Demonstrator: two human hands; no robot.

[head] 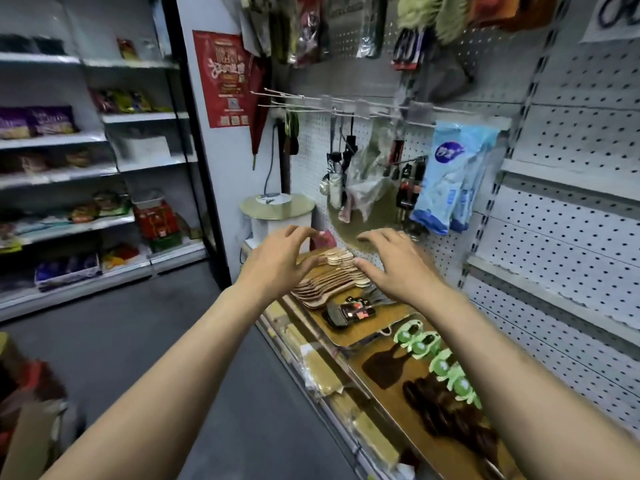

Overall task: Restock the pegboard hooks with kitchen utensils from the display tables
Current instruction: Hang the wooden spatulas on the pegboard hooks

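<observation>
A fanned row of light wooden spoons [329, 282] lies on the brown display table [398, 386] below the white pegboard [571, 237]. My left hand [280, 261] hovers over the row's left end, fingers spread and loosely curved, holding nothing. My right hand [391, 261] hovers over the right end, fingers spread, thumb close to the spoon bowls. Whether either hand touches the spoons is unclear. Bare metal hooks [287, 98] jut from the pegboard above.
Dark packaged utensils [349, 313], green carded items [436, 358] and dark brown ladles [446, 407] lie nearer on the table. Blue packets [450, 174] and bagged goods [367, 178] hang on the pegboard. A white bin with a gold lid [277, 206] stands behind. Stocked shelves [86, 174] line the left.
</observation>
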